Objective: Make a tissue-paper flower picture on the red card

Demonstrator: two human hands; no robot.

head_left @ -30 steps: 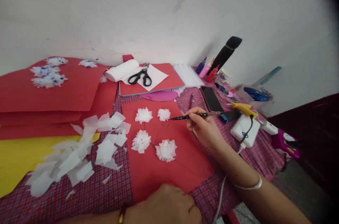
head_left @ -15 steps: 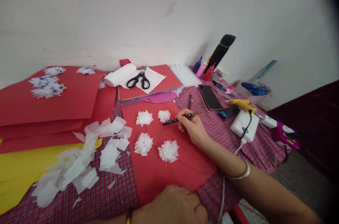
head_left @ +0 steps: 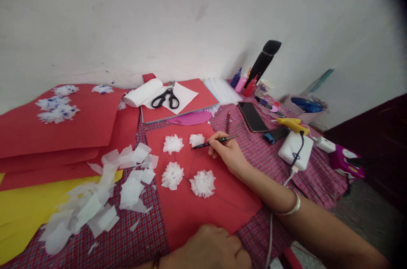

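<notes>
- Shifting leftward over the last second, the right hand point(head_left: 222, 148) has carried the patterned black pencil point(head_left: 213, 142) from the right side of the upper-right tissue flower point(head_left: 196, 139) to its lower-left edge.
- That hand pinches the pencil between thumb and fingers in a writing grip; whether the tip presses on the red sheet point(head_left: 190, 220) or hangs just above it, I cannot tell.
- The change seems to bring the work to the upper end of a faint curved line point(head_left: 191, 165), which runs down from this flower between the two lower ones.
- The left hand point(head_left: 210, 248) has stayed at the near edge of the sheet, palm down with its fingers curled; they are partly hidden, so I cannot tell if they grip anything, though the hand appears to steady the paper.
- The sheet lies flat on the checked tablecloth point(head_left: 151, 241) in front of the person, and its four white flowers have kept their places: the upper-left flower point(head_left: 173, 144), the lower-left flower point(head_left: 172, 176), the lower-right flower point(head_left: 202, 184) and the one beside the pencil.
- Another thin line point(head_left: 230, 201) runs from the lower-right flower toward the sheet's near right corner.
- Left of the sheet, the loose tissue pieces point(head_left: 87, 207) look untouched.
</notes>
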